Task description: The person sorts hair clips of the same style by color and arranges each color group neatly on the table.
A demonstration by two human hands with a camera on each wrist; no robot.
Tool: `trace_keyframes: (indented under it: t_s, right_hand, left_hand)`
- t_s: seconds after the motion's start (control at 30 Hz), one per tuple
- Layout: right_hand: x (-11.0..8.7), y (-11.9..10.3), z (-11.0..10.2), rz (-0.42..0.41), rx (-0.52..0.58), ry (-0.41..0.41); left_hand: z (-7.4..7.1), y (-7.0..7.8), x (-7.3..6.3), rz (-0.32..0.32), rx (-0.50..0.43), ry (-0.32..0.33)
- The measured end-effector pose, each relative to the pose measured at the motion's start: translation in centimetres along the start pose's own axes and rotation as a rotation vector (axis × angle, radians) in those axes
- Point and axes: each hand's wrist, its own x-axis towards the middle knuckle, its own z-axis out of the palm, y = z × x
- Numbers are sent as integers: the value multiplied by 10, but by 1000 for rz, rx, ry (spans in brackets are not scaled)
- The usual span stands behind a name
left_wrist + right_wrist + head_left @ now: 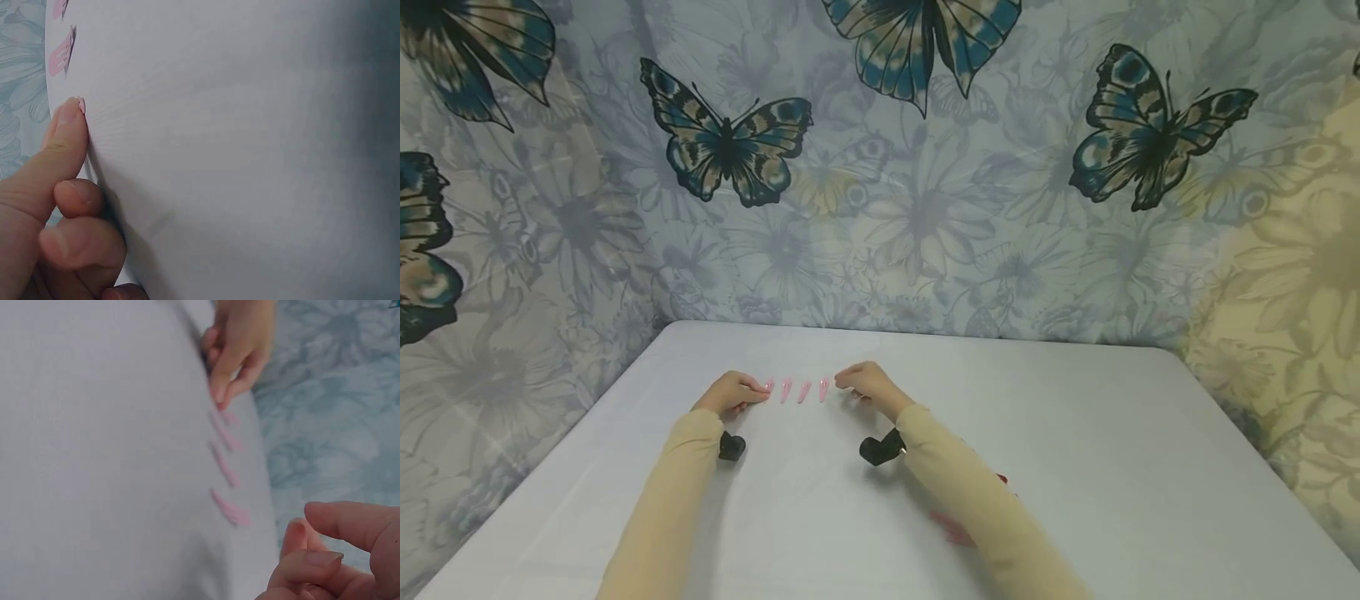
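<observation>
Several pink snap hair clips stand in a short row near the far side of the white table, each slim and teardrop-shaped. My left hand (732, 393) pinches the leftmost hair clip (769, 385) between thumb and forefinger. In the left wrist view only a sliver of that clip (81, 105) shows past the thumb tip; the neighbouring clip (62, 55) lies beyond it. Just right of the rightmost clip (823, 389) is my right hand (871, 387). Its fingers are loosely bent, with thumb and forefinger apart and nothing between them in the right wrist view.
More pink pieces (953, 528) lie on the table (1112, 450), partly hidden under my right forearm, with a small red thing (1002, 478) beyond the sleeve. Black wrist-worn devices (880, 450) hang below both wrists. A butterfly-patterned cloth (925, 208) rises behind the far edge.
</observation>
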Motion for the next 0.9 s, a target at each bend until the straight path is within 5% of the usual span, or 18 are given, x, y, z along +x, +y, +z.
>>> trace_keyframes:
  t_s: [0.3,0.6,0.9]
  right_hand:
    - [-35,-7,-39,-54,-36,-132]
    - [-66,20,-54,-56,-36,-348]
    - [-103,43,-79,-79,-118,-349]
  left_hand:
    - [-2,-5,1,85,30,1]
    - [-7,-7,4,61,102,-2]
    - [-2,-6,6,93,88,-22]
